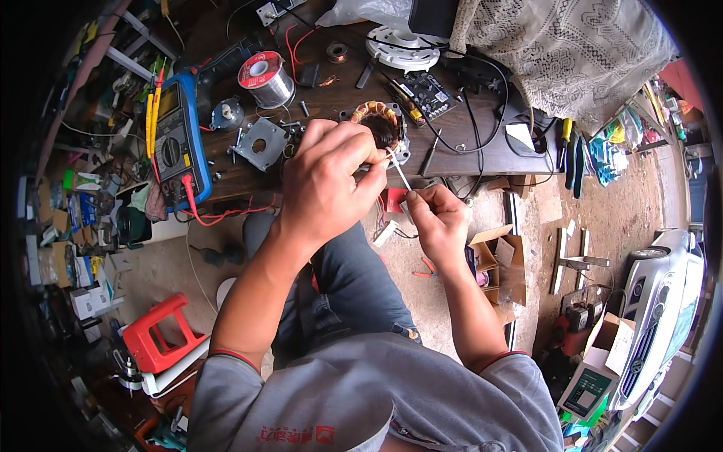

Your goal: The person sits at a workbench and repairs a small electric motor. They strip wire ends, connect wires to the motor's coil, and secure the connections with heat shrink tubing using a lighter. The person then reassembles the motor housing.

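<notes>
White strip (pixel 400 169): We see it slanting between the two hands at the near edge of the dark bench (pixel 497 160), its upper end beside the wound motor part.
Left hand (pixel 331 177): Thumb and forefinger are pinched closed on the strip's upper end, the other fingers curled in, the back of the hand toward us.
Right hand (pixel 438 218): Lower and nearer the body, it grasps the strip's other end between thumb and bent forefinger.
Motor part (pixel 400 120): We find its copper-coloured windings just beyond the left fingertips, partly hidden by that hand.
Bench left: A blue-framed multimeter (pixel 175 143), a solder spool (pixel 273 90) and a square metal plate (pixel 263 143) lie here.
Bench right: A dark circuit board (pixel 431 94) lies near the motor part.
</notes>
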Demonstrator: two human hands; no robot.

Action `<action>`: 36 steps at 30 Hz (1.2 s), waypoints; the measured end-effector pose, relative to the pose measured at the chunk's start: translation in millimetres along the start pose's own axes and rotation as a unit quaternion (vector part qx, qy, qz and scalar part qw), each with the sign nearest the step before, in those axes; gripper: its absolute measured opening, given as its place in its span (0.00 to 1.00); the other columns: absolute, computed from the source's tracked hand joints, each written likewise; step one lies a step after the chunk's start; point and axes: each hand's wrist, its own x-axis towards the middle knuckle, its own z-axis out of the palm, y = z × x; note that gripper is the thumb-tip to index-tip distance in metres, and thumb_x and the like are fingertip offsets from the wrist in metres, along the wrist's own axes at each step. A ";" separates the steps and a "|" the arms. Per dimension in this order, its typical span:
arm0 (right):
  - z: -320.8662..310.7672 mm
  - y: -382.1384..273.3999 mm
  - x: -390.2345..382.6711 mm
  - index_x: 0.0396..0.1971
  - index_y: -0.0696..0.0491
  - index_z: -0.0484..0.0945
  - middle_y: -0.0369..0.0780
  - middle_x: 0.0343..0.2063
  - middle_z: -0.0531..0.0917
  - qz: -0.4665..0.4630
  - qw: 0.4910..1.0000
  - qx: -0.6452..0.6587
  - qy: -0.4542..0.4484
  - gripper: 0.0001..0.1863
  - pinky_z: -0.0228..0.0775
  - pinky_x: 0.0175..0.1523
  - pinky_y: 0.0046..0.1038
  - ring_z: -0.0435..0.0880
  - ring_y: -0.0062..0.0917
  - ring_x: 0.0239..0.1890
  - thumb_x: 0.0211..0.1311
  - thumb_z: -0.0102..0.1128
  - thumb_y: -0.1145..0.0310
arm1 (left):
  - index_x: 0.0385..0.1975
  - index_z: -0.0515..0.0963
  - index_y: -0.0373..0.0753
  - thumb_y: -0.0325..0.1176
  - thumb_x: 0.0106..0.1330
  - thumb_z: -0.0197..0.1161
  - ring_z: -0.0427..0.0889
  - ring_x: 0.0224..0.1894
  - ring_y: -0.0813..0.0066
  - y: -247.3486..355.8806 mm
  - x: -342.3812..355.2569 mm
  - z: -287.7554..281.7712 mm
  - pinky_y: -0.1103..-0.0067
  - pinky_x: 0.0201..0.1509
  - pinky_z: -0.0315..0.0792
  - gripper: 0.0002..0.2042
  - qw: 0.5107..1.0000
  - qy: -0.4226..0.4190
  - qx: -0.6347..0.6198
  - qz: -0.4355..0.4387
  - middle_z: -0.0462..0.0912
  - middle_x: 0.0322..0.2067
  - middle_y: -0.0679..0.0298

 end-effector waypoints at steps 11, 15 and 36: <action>-5.5 -40.3 -28.5 0.26 0.60 0.76 0.30 0.22 0.79 -0.048 0.997 0.051 -0.020 0.07 0.64 0.30 0.17 0.71 0.09 0.25 0.64 0.62 0.77 | 0.26 0.77 0.41 0.28 0.51 0.68 0.78 0.40 0.58 1.2 0.8 2.5 0.69 0.44 0.75 0.06 1.000 0.004 0.019 -0.001 0.83 0.35 0.66; 1.4 -82.3 -25.1 0.25 0.61 0.76 0.30 0.20 0.79 -0.087 0.996 0.017 -0.024 0.07 0.64 0.27 0.17 0.71 0.08 0.23 0.63 0.62 0.78 | 0.26 0.77 0.41 0.28 0.51 0.68 0.77 0.40 0.58 -0.8 1.7 0.2 0.69 0.44 0.75 0.06 1.000 0.001 0.018 0.013 0.83 0.35 0.65; 13.6 9.5 17.3 0.26 0.62 0.79 0.32 0.17 0.78 0.052 0.998 -0.013 -0.014 0.10 0.63 0.26 0.21 0.69 0.11 0.21 0.62 0.64 0.70 | 0.27 0.76 0.35 0.23 0.53 0.68 0.79 0.40 0.60 -1.4 4.4 -7.7 0.70 0.45 0.73 0.06 0.998 -0.055 0.003 0.013 0.83 0.33 0.59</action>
